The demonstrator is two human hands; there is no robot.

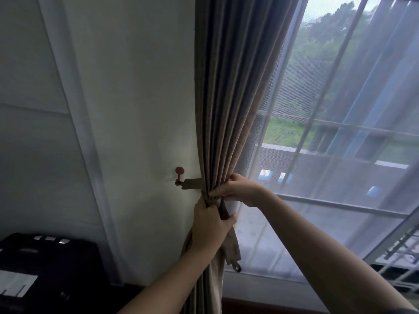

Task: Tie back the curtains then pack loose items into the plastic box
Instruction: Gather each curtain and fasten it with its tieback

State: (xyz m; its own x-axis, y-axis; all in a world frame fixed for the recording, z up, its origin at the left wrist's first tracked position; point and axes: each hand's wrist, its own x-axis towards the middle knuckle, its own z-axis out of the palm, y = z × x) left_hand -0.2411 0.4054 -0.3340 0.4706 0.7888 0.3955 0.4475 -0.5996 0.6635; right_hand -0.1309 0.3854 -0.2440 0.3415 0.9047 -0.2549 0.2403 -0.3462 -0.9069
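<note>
Brown tieback end dangles below the left hand gripping the gathered curtain; the wall hook lies leftward, right hand pinching folds.

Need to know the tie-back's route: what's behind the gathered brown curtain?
Behind the brown curtain, to the right, a sheer curtain covers the window; left, the tie-back band reaches the wall hook. The band's path behind the folds is hidden.

Dark surface at lower left, white sheet lying on it
</note>
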